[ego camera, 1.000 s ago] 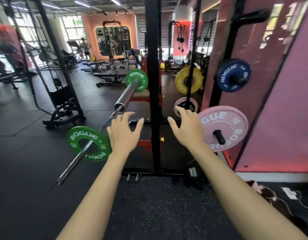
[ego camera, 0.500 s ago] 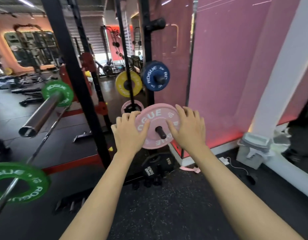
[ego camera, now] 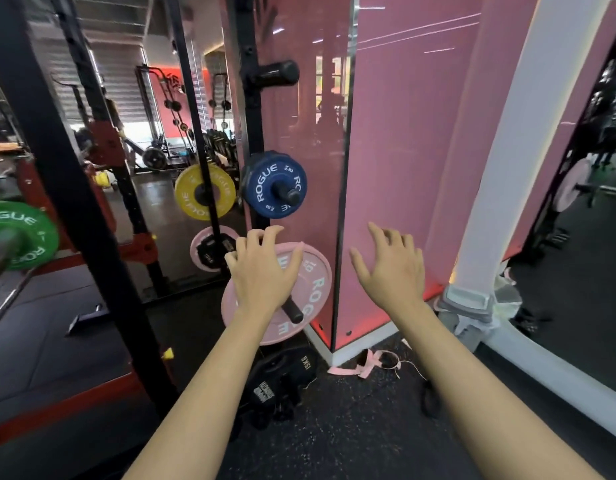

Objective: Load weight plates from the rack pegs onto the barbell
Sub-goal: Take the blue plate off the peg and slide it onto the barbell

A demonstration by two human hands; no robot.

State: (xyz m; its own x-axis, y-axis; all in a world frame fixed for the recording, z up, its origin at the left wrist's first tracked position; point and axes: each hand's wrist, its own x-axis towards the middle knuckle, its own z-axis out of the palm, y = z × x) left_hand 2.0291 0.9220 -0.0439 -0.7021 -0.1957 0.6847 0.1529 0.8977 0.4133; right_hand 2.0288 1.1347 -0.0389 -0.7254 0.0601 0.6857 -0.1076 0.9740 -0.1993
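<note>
While the left hand (ego camera: 261,271) lies over the upper left face of the pink weight plate (ego camera: 305,289), its fingers hook round the top rim and its thumb spreads across the smooth face toward the white raised lettering, so the hand grips the disc at its edge. That plate is a flat round disc with a matte rubbery look, hung on a short black cylindrical peg (ego camera: 292,310) that sticks out just below and right of the palm. Above the fingertips sits a smaller blue plate (ego camera: 265,185), thick and round with a scalloped rim, on its own dark peg, and higher again a bare black peg (ego camera: 275,74) juts from the black steel rack upright (ego camera: 249,109). Left of the left hand, a yellow plate (ego camera: 189,192) and a second pink plate (ego camera: 199,249) show through the glossy mirrored panel. Far to the left of that hand, a green plate (ego camera: 33,233) rides on the brushed metal sleeve of the barbell (ego camera: 2,254), well apart from the pink disc. The right hand (ego camera: 391,268) hovers to the right of the pink plate, fingers spread and loosely bent, holding nothing, in front of the smooth pink panel (ego camera: 403,150). Below both wrists, a black kettlebell-like weight (ego camera: 282,379) rests on speckled rubber flooring (ego camera: 351,427).
</note>
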